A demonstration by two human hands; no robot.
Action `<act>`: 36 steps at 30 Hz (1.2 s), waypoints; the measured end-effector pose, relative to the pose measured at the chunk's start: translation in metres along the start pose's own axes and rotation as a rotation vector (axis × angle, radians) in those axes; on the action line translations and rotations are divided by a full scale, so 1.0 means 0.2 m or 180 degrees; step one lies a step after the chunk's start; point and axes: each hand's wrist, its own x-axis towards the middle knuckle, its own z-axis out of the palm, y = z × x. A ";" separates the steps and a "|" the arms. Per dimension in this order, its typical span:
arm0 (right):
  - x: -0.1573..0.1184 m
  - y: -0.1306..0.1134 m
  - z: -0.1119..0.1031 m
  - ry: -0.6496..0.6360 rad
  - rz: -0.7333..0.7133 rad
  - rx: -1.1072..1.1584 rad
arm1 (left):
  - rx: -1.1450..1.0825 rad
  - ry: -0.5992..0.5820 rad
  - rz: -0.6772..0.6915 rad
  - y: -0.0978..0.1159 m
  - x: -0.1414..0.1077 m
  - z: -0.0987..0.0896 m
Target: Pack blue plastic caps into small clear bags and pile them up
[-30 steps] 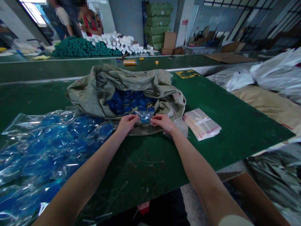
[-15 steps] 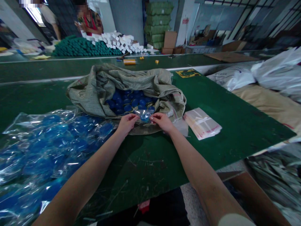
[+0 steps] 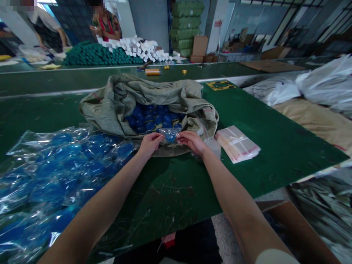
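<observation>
My left grip (image 3: 151, 143) + right grip (image 3: 193, 141) pinching small clear plastic bag (image 3: 169, 131), rounded blue piece (image 3: 171, 138) inside, by grey-green woven sack (image 3: 103, 108).

Blue packets (image 3: 51, 167) run off the left edge, some apparently hidden under others.

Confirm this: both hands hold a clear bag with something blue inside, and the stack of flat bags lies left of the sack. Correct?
Not quite: the head view shows the stack of flat bags right of the sack. The left hand and right hand hold a clear bag with something blue inside.
</observation>
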 end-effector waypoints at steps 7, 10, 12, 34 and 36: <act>0.03 0.06 -0.01 0.0262 0.0007 -0.0741 | 0.0076 0.0008 0.0055 -0.01 0.00 0.01; 0.04 0.08 -0.02 0.0308 0.0005 -0.0759 | 0.0081 -0.0049 0.0066 -0.01 -0.01 0.01; 0.05 0.09 -0.03 0.0356 -0.0016 -0.0731 | 0.0049 -0.0099 0.0067 -0.01 -0.01 0.01; 0.00 -0.01 0.01 0.0283 0.0203 0.0072 | -0.0174 -0.0017 0.0102 0.00 -0.02 0.01; -0.01 -0.01 0.02 0.0145 0.0228 0.0097 | -0.0158 0.0019 0.0081 0.01 -0.02 0.01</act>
